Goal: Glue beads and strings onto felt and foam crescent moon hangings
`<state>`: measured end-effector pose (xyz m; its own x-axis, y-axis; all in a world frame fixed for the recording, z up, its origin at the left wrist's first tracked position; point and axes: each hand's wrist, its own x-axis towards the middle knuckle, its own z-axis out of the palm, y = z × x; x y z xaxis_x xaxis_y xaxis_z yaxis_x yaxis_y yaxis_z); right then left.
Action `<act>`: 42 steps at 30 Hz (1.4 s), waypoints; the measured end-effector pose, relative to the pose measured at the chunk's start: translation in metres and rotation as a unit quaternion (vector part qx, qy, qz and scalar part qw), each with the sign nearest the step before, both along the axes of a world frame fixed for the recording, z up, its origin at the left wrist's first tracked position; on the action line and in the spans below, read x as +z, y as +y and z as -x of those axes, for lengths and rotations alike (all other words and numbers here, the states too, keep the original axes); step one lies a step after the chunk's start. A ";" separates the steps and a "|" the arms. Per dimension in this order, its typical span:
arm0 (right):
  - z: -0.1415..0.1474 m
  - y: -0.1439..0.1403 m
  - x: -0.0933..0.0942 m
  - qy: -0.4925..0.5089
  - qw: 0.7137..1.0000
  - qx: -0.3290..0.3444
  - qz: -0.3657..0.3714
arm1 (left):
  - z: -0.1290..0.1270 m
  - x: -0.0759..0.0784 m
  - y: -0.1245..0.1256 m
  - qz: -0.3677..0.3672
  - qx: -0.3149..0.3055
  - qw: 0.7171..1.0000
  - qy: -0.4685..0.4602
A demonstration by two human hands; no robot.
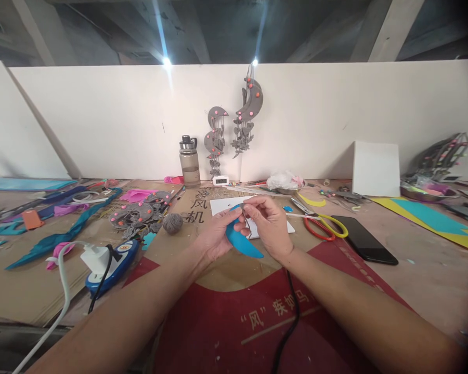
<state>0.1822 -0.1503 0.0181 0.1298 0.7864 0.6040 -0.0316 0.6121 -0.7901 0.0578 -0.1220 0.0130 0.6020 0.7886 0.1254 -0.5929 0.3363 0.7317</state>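
A cluttered worktable [413,259] is spread with craft scraps. Above its middle, a blue crescent piece [242,243] is gripped by the left hand [214,236], steadied so grey yarn can be pinched at its tip by the right hand [268,224].

At the centre of the frame, the left hand [214,236] held a blue crescent-shaped piece [242,241] while the right hand [269,226] pinched a thin strand at its upper tip. Scissors [322,224] and a black phone [364,240] lay right of centre; a grey yarn ball [173,223] sat left.
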 end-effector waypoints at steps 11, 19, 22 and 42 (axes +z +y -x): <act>0.001 0.002 -0.003 0.020 0.999 0.029 0.026 | -0.002 0.000 -0.002 0.021 -0.013 1.000 -0.009; 0.001 0.006 -0.007 0.047 0.992 0.107 0.037 | -0.002 -0.003 0.001 -0.015 0.044 0.999 0.001; -0.001 0.010 -0.011 0.058 0.991 0.120 0.034 | -0.002 -0.003 0.001 -0.025 0.072 0.997 0.020; -0.001 0.012 -0.012 0.090 0.985 0.141 0.048 | -0.003 -0.001 -0.004 -0.041 0.110 0.993 0.029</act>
<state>0.1834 -0.1382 0.0062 -0.0045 0.8590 0.5119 -0.3344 0.4811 -0.8104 0.0613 -0.1257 0.0117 0.4243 0.8905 0.1644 -0.6016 0.1415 0.7861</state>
